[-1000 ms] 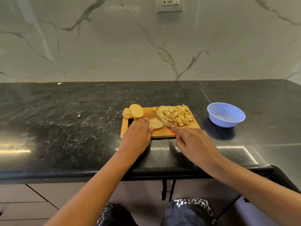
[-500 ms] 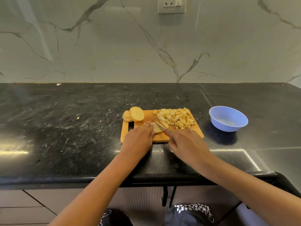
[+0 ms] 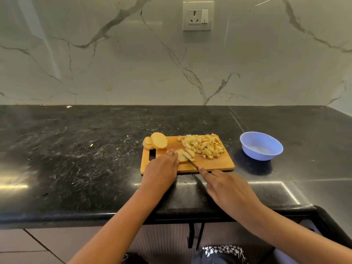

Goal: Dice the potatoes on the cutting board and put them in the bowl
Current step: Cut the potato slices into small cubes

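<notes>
A wooden cutting board (image 3: 215, 163) lies on the black counter. A pile of diced potato (image 3: 202, 145) covers its far right part, and two round potato slices (image 3: 156, 143) lean at its far left corner. My left hand (image 3: 162, 169) presses down on a flat potato slice (image 3: 185, 155) near the board's middle. My right hand (image 3: 225, 187) grips a knife (image 3: 187, 159) whose blade lies across that slice, with cut strips to the blade's right. A light blue bowl (image 3: 261, 145) stands to the right of the board and looks empty.
The black stone counter (image 3: 76, 159) carries small crumbs left of the board. A marble wall with a socket (image 3: 198, 16) rises behind. The counter's front edge runs just below my forearms, with cabinet fronts underneath.
The knife blade moved left onto the slice and has cut strips from its right side. My right hand has drawn back toward the board's near edge. My left hand stays on the slice.
</notes>
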### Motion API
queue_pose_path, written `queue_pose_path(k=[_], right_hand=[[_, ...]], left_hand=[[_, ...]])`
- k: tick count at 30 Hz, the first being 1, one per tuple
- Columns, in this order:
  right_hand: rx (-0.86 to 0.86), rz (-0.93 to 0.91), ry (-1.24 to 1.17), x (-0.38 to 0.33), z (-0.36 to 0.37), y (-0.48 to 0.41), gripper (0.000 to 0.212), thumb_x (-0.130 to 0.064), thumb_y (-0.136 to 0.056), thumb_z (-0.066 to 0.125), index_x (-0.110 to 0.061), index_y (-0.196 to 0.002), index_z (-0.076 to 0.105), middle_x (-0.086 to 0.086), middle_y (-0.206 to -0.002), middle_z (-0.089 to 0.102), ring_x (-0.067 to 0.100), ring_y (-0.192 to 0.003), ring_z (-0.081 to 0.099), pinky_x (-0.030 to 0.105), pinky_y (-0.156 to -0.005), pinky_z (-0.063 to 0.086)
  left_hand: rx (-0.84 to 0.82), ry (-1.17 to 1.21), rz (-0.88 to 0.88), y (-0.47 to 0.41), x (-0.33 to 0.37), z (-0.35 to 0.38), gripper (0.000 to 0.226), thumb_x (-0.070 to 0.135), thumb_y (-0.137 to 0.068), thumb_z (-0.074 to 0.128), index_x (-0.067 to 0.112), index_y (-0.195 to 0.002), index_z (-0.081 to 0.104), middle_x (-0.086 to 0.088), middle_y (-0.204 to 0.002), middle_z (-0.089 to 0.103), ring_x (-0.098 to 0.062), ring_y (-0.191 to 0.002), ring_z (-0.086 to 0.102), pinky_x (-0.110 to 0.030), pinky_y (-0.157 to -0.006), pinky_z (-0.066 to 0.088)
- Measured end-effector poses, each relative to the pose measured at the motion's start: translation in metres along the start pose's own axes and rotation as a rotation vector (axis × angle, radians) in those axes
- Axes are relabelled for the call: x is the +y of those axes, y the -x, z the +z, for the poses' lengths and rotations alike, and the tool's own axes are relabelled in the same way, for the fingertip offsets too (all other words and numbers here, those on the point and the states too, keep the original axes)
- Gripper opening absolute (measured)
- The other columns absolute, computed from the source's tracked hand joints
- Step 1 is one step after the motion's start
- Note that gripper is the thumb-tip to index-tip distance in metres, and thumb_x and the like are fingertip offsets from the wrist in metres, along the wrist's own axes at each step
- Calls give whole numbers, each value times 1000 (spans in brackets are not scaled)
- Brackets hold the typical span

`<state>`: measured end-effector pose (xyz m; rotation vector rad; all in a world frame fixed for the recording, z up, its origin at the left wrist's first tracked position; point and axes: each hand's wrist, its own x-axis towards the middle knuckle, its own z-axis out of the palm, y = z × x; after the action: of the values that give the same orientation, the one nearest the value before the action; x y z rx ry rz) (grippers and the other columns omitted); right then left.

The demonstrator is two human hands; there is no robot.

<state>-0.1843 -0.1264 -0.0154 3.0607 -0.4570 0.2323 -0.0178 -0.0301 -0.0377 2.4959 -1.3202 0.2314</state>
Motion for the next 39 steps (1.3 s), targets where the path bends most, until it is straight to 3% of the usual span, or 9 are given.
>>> queue_pose_path(k=[4, 8, 12, 15, 17, 20, 27, 34, 39], right_hand=[[43, 7, 74, 0, 5, -20, 55, -30, -102, 31, -23, -152, 9, 0, -115, 53, 17, -89, 57, 28, -65, 41], [96, 44, -4, -5, 5, -38, 49, -24, -100, 38, -21, -148, 28, 2, -122, 57, 22, -99, 58, 31, -77, 46], [172, 104, -256, 2, -5, -39, 42, -18, -95, 45, -24, -136, 50, 0, -102, 71, 11, -74, 61, 23, -68, 49], [202, 98, -286, 7, -14, -29, 41, -18, -95, 46, -25, -134, 52, -3, -101, 72, 3, -58, 54, 12, -54, 39], [185, 90, -272, 8, -16, -23, 40, -19, -95, 47, -26, -134, 53, -3, -109, 70, 1, -56, 52, 15, -59, 39], [198, 105, -281, 4, -17, -18, 40, -19, -95, 46, -26, -134, 53, -4, -102, 71, -1, -50, 45, 15, -56, 38], [249, 61, -272, -13, -14, -23, 39, -18, -94, 46, -23, -131, 56, -1, -96, 71, 13, -76, 61, 28, -68, 50], [181, 78, -180, -19, -3, -39, 38, -20, -94, 44, -22, -130, 56, 2, -100, 69, 18, -83, 61, 31, -69, 51], [141, 54, -115, -24, 5, -49, 35, -21, -95, 42, -18, -126, 57, 4, -94, 64, 20, -83, 57, 29, -65, 43]], left_hand=[[-16, 12, -18, 1, 0, -1, 43, 32, -104, 30, 21, -145, 38, 6, -152, 33, -10, -134, 39, -27, -100, 38], [-19, 30, -41, 2, 0, -1, 42, 34, -103, 33, 22, -142, 43, 4, -150, 38, -17, -125, 50, -31, -95, 43], [-17, 66, -51, 5, -1, -3, 40, 33, -102, 34, 23, -139, 47, 5, -149, 39, -16, -125, 49, -29, -94, 42], [-3, 68, -51, 9, -1, -5, 39, 32, -102, 36, 23, -138, 48, 7, -148, 40, -17, -125, 50, -29, -95, 43], [11, 70, -46, 10, -1, -6, 38, 31, -102, 36, 22, -137, 49, 6, -147, 41, -17, -124, 50, -29, -94, 43], [18, 56, -42, 11, -1, -7, 38, 30, -102, 36, 22, -136, 51, 6, -147, 41, -15, -123, 51, -27, -90, 44], [9, 7, -37, 7, -1, -6, 37, 33, -102, 37, 22, -132, 56, 6, -146, 44, -17, -118, 55, -30, -84, 47], [41, -54, -28, 3, -3, -4, 37, 36, -101, 36, 21, -122, 63, 6, -129, 60, -18, -101, 62, -30, -74, 48], [42, -120, -24, 3, -2, -5, 37, 37, -102, 34, 22, -119, 62, 6, -125, 62, -19, -95, 61, -27, -67, 43]])
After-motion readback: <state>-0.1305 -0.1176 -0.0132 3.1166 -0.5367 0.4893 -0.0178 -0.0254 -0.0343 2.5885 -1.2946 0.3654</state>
